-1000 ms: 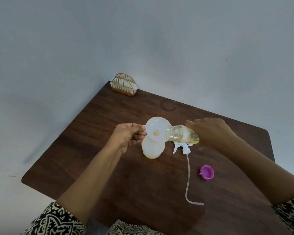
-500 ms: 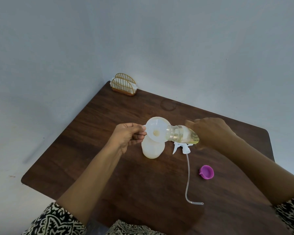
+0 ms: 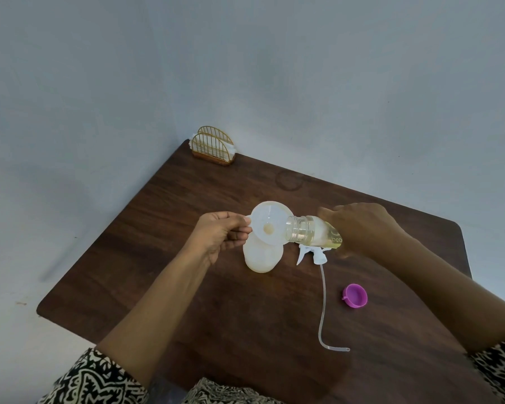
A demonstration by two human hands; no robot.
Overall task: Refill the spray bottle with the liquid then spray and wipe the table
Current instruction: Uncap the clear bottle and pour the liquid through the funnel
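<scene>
A translucent white spray bottle [image 3: 262, 256] stands open at the middle of the dark wooden table [image 3: 158, 258]. A white funnel [image 3: 270, 221] sits in its neck, and my left hand [image 3: 220, 234] pinches the funnel's tab. My right hand [image 3: 362, 227] grips a clear refill bottle [image 3: 312, 234] with pale yellow liquid, tipped nearly flat with its mouth over the funnel's rim. A little yellow liquid shows at the funnel's hole. The white spray head [image 3: 314, 255] with its long dip tube lies on the table just right of the spray bottle.
A purple cap [image 3: 355, 295] lies on the table to the right of the dip tube. A gold wire napkin holder [image 3: 213, 145] with white napkins stands at the far left corner. A faint ring mark [image 3: 289, 179] shows on the wood behind the funnel.
</scene>
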